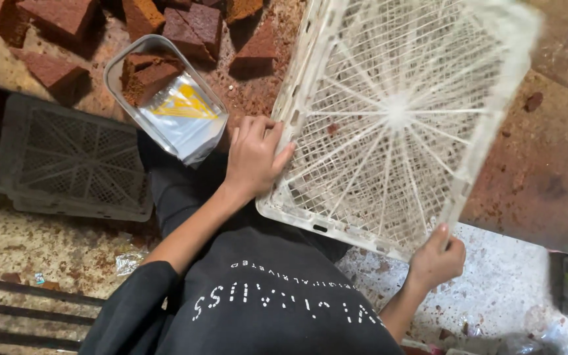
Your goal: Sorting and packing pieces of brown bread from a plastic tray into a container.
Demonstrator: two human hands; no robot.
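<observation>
1. Two hands on one white crate [396,118], so it's held up in the air in front of the person, tilted, open side facing them. One hand per edge makes sense since it's wide and would flop otherwise.
2. Left hand [254,158] is wrapped over the near-left rim, fingers curled onto the lattice, clamped on it. Right hand [436,260] pinches the lower right corner, thumb up along the edge, also closed on the crate.
3. Looks-wise: off-white plastic, a grid floor with ribs fanning out from a centre hub, slotted side walls, a few brown crumbs stuck in the mesh. Top part is blurred.
4. Just left of it, a small clear tub [162,98] sits with a brown cake chunk [146,75] inside plus a plastic bag with a yellow print, near the left wrist.
5. Beyond that, more brown cake blocks [192,26] lie on a crumb-covered surface.
6. Further left, a grey crate [67,161] lies flat lower down. The floor [507,289] under the right hand is speckled and crumby.
</observation>
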